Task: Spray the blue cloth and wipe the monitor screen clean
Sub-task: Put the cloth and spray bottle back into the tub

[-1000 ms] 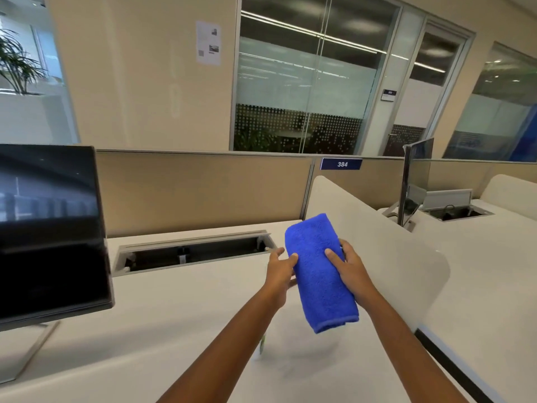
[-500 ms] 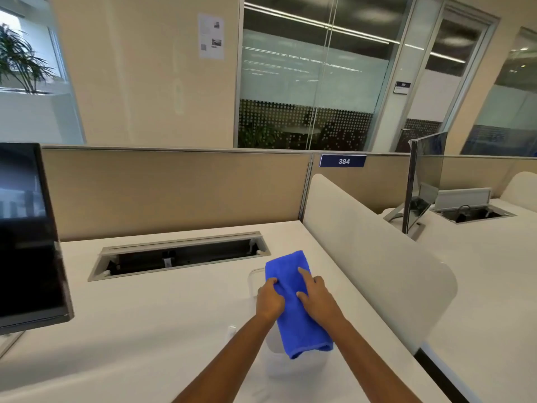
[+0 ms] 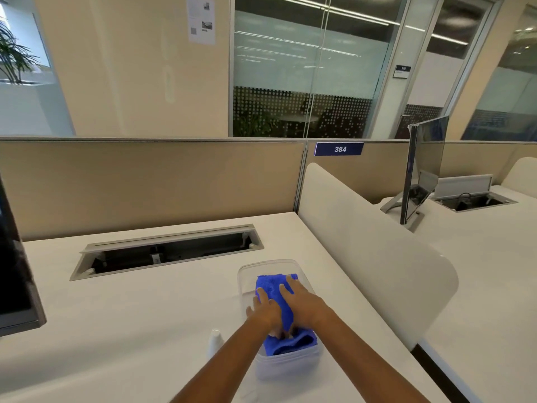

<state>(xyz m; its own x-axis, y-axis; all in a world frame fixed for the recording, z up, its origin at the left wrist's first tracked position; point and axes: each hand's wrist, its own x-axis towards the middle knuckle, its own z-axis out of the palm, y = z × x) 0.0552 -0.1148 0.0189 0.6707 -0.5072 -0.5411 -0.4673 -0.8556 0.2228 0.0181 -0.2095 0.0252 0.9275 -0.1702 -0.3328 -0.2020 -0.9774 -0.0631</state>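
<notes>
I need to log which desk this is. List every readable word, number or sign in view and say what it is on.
"384": white digits on the blue plate at the top of the desk partition.
Paper notice on the beige wall: print and code too small to read.
Door sign on the glass wall frame: too blurred to read.
Nothing else carries text.

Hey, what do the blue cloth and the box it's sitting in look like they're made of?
The blue cloth looks like microfibre or terry: soft, matte, with a fuzzy nap, folding limply. The box looks like translucent plastic, frosted and smooth, since the cloth shows dimly through its wall. Both hands press on the cloth.
</notes>
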